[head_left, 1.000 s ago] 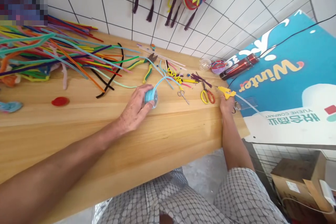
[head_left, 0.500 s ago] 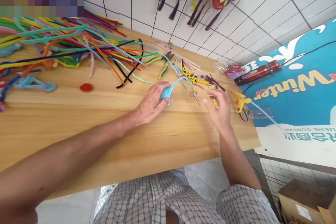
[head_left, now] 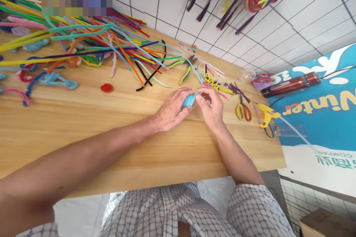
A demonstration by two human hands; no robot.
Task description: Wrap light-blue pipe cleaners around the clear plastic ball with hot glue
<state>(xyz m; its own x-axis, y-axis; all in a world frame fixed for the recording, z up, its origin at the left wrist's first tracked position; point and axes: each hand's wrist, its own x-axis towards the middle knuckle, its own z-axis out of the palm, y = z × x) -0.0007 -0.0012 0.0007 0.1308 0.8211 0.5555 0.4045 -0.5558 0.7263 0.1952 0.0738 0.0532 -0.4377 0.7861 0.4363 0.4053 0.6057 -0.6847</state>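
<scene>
My left hand [head_left: 171, 111] is closed round a small ball [head_left: 189, 100] wound with light blue pipe cleaner, just above the table. Its thumb and fingers cover most of the ball. Close against it, my right hand [head_left: 213, 110] pinches the blue pipe cleaner by the ball's right side. A small pair of scissors lies behind the right hand and is mostly hidden by it. Pliers with green and yellow handles [head_left: 185, 67] rest beyond the hands. To the right are scissors with yellow and red handles [head_left: 243, 111].
Many coloured pipe cleaners [head_left: 91, 44] are heaped at the left and back. A red round piece [head_left: 106, 87] lies left of my hands. At the right stand a yellow glue gun [head_left: 267, 114], a dark red cylinder [head_left: 292, 84] and a clear ball [head_left: 247, 76]. Tassels [head_left: 207, 5] hang at the tiled wall.
My right hand has moved left from open air to the ball and closed on the blue pipe cleaner. The red- and yellow-handled scissors it covered now show. The view has shifted left.
</scene>
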